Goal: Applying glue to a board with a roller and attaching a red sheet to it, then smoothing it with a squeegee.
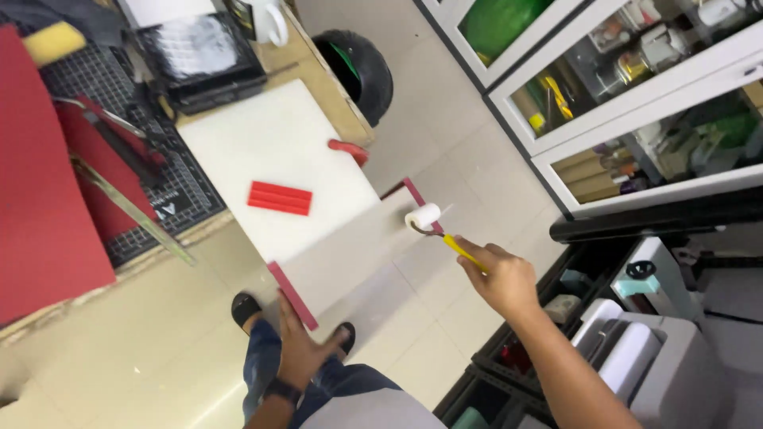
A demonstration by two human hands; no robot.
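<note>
The right hand [502,278] grips the yellow handle of a small paint roller [423,217], its white head touching the white board's [278,151] far corner. The left hand [300,345] clasps the board's near red edge; a red ridged block [279,198] lies on the board's middle.

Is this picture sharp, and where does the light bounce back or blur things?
Head view: tilted, mostly sharp; the right hand and its paint roller are slightly soft; pale glare on the glossy floor tiles and reflections on the cabinet glass; the left hand holds the board.
</note>
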